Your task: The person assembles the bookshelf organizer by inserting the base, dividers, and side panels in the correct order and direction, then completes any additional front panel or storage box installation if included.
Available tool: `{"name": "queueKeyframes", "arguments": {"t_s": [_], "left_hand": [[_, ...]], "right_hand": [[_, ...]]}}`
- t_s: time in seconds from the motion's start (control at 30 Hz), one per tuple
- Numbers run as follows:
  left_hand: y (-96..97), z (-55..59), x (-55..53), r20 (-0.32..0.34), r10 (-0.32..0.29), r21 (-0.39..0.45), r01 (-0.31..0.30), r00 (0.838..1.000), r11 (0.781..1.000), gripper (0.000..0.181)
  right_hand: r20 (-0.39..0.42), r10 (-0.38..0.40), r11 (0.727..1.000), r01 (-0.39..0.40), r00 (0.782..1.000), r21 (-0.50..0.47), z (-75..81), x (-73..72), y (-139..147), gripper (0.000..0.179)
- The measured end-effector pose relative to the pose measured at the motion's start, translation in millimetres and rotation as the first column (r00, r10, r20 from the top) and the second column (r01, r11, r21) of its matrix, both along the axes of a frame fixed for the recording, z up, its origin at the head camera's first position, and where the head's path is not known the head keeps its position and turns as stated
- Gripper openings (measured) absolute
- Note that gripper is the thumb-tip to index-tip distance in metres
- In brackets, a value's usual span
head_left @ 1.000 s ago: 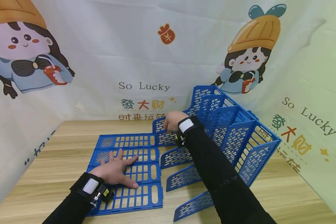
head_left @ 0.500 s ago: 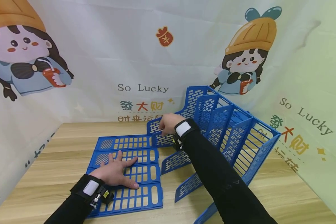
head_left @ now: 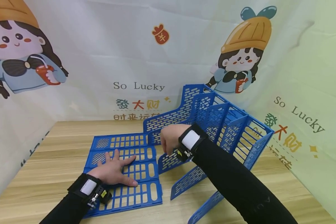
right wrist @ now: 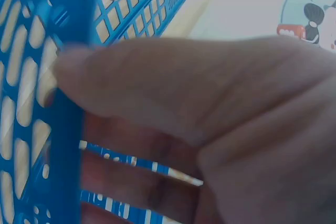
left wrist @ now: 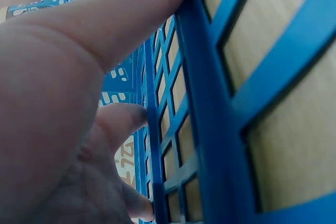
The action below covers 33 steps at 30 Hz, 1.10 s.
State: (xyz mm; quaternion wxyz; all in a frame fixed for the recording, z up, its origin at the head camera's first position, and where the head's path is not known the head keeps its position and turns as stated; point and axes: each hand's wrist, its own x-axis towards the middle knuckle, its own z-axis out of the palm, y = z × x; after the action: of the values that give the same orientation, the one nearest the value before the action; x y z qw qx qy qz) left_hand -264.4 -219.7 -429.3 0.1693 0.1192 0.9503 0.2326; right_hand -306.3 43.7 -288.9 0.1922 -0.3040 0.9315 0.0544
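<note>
A blue plastic file rack (head_left: 236, 109) with slotted upright dividers stands right of centre. Joined at its left is a flat blue grid panel (head_left: 131, 199) made of several folding sections. My left hand (head_left: 112, 170) rests on that panel with fingers spread; the left wrist view has its fingertips (left wrist: 140, 116) against the grid bars. My right hand (head_left: 174, 137) reaches over the dividers, fingers pointing down. In the right wrist view its thumb (right wrist: 121, 77) lies on one face of a slotted divider (right wrist: 26, 85) at the edge, the other fingers behind it.
The rack's tall end wall (head_left: 189, 93) stands close to the printed cloth backdrop (head_left: 100, 56). Two nearer dividers (head_left: 188, 183) fan out toward me under the right forearm. Wood-grain tabletop (head_left: 39, 168) shows at left and in front.
My right hand has come toward me from a farther divider to a nearer one. The nearest dividers have swung rightward. My left hand stays on the grid panel.
</note>
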Motion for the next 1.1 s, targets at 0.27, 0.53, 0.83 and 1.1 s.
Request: {"name": "queueKeyframes", "arguments": {"t_s": [0.27, 0.53, 0.83, 1.1], "left_hand": [[0.8, 0.3, 1.5, -0.005, 0.004, -0.007, -0.004, 1.0, 1.0, 0.116], [0.3, 0.3, -0.4, -0.004, 0.003, -0.011, -0.003, 1.0, 1.0, 0.117], [-0.1, -1.6, 0.9, 0.003, 0.013, -0.025, -0.013, 1.0, 1.0, 0.117], [0.6, 1.0, 0.5, 0.0, 0.011, -0.031, -0.011, 1.0, 0.999, 0.117]], "right_hand": [[-0.026, 0.061, 0.998, -0.062, 0.998, -0.014, -1.5, -5.1, -2.9, 0.013], [0.013, 0.056, 0.994, -0.054, 0.998, -0.091, 0.1, -13.9, 2.9, 0.012], [-0.255, 0.104, 0.993, -0.113, 0.961, -0.021, -22.3, -29.6, -13.2, 0.014], [-0.29, 0.114, 0.993, -0.118, 0.95, 0.003, -22.1, -27.4, -19.5, 0.013]]}}
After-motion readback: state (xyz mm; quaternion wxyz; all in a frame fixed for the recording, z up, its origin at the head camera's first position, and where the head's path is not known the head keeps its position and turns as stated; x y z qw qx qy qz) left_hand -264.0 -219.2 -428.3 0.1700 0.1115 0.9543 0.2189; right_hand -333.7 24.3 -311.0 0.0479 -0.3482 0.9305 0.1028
